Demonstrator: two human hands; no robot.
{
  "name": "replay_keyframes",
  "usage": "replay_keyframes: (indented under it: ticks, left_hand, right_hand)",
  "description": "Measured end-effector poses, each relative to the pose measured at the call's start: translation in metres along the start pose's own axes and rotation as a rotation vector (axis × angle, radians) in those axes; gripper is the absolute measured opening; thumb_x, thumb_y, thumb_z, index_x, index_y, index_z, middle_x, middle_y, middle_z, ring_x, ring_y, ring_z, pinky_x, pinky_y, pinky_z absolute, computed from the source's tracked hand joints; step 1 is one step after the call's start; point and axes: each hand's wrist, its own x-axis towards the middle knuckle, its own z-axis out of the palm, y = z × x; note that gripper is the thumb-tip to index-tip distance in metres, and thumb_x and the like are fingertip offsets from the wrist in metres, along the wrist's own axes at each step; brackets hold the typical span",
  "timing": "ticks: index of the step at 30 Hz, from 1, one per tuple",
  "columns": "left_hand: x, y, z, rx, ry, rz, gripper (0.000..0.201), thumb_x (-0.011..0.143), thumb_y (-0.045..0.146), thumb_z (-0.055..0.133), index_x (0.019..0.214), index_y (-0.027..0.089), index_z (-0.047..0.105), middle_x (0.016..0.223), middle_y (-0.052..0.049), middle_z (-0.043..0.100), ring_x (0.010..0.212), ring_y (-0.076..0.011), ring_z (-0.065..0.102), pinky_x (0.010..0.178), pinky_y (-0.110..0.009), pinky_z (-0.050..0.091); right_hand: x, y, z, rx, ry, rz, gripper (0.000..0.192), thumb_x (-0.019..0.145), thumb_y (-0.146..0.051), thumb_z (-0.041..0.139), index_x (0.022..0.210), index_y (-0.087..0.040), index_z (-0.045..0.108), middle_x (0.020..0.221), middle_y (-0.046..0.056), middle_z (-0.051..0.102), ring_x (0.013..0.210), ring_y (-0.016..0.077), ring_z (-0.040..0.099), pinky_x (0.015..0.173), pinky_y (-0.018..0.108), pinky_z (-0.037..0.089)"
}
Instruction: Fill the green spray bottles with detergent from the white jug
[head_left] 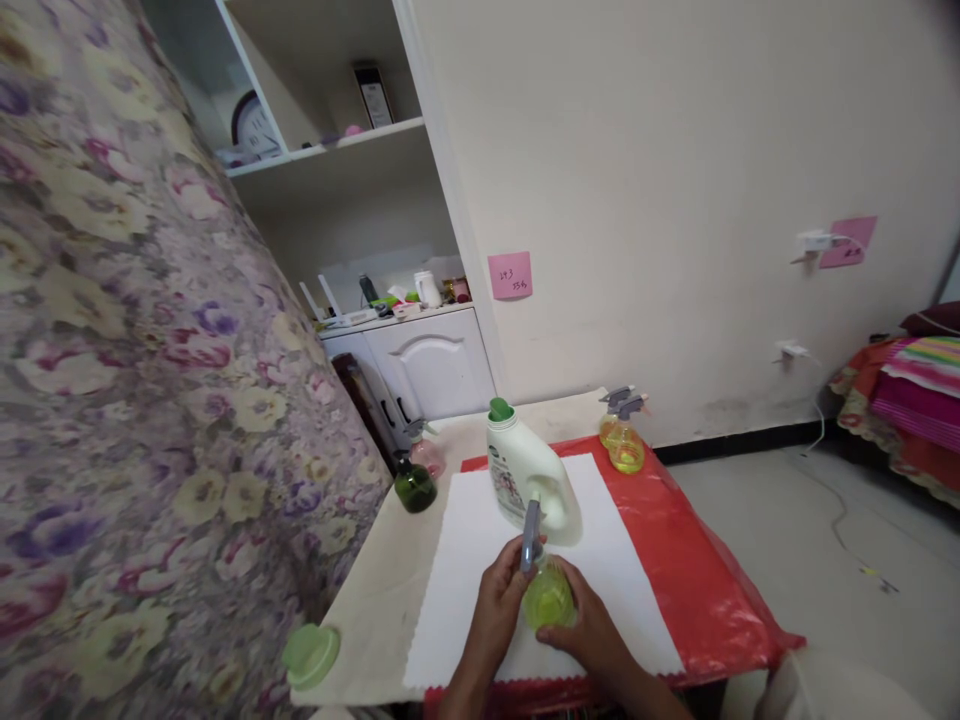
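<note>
Seen from above, a person's two bare hands meet over a small table, near its front edge. The left hand (501, 592) has its fingers pinched around the grey trigger head (531, 535) of a small spray bottle (549, 596) filled with yellow-green liquid. The right hand (589, 625) wraps around the round body of that bottle from the right side, fingers curled against it. The bottle stands on a white sheet (480, 560) laid across the table (375, 610), with a red plastic cover (697, 570) under the sheet on the right. Just behind the hands stands a white detergent jug (525, 478) with a green cap, tilted in this view. Further back, near the far right corner, is a second yellow spray bottle (622, 432) with a grey trigger. On the left side sit a dark green bottle (414, 486) and, just behind it, a pink spray bottle (427, 450). A pale green lid (310, 654) lies at the table's near left corner. A floral curtain (135, 380) fills the left, and a pink note (510, 275) is stuck to the wall.
</note>
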Motion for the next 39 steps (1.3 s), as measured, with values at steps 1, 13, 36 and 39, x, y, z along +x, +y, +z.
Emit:
replay_keyframes:
  ticks: [1,13,36,39]
  left_hand:
    - [0.000,-0.002,0.002,-0.020,0.028,-0.001,0.031,0.080,0.032,0.065,0.108,0.021,0.066,0.115,-0.008,0.070,0.110,-0.0260,0.061,0.099,-0.038,0.044]
    - [0.004,-0.023,0.012,-0.060,0.200,-0.001,0.036,0.070,0.029,0.073,0.103,0.019,0.065,0.110,-0.009,0.069,0.107,-0.0276,0.062,0.093,-0.038,0.046]
    - [-0.004,-0.018,0.010,-0.180,0.109,-0.061,0.040,0.075,0.036,0.071,0.110,0.019,0.064,0.117,-0.011,0.069,0.110,-0.0282,0.061,0.099,-0.041,0.044]
    - [-0.001,-0.020,0.014,-0.207,0.162,-0.049,0.034,0.072,0.032,0.074,0.102,0.019,0.064,0.110,-0.010,0.071,0.104,-0.0269,0.063,0.093,-0.038,0.046]
  right_hand:
    - [0.000,0.001,0.000,0.001,0.001,-0.001,0.085,0.054,-0.018,0.078,0.132,-0.023,0.045,0.136,0.010,0.056,0.128,0.0322,0.048,0.110,0.048,0.035]
    - [0.000,0.004,0.001,-0.053,0.004,0.021,0.086,0.055,-0.017,0.078,0.133,-0.022,0.044,0.136,0.010,0.055,0.128,0.0309,0.048,0.110,0.046,0.036]
    - [-0.001,0.005,0.001,-0.064,-0.016,0.008,0.086,0.056,-0.017,0.076,0.134,-0.021,0.042,0.139,0.011,0.053,0.130,0.0315,0.046,0.111,0.046,0.033]
    - [0.000,0.005,0.001,-0.073,-0.010,0.027,0.085,0.055,-0.013,0.073,0.134,-0.022,0.043,0.138,0.011,0.054,0.129,0.0317,0.047,0.110,0.046,0.034]
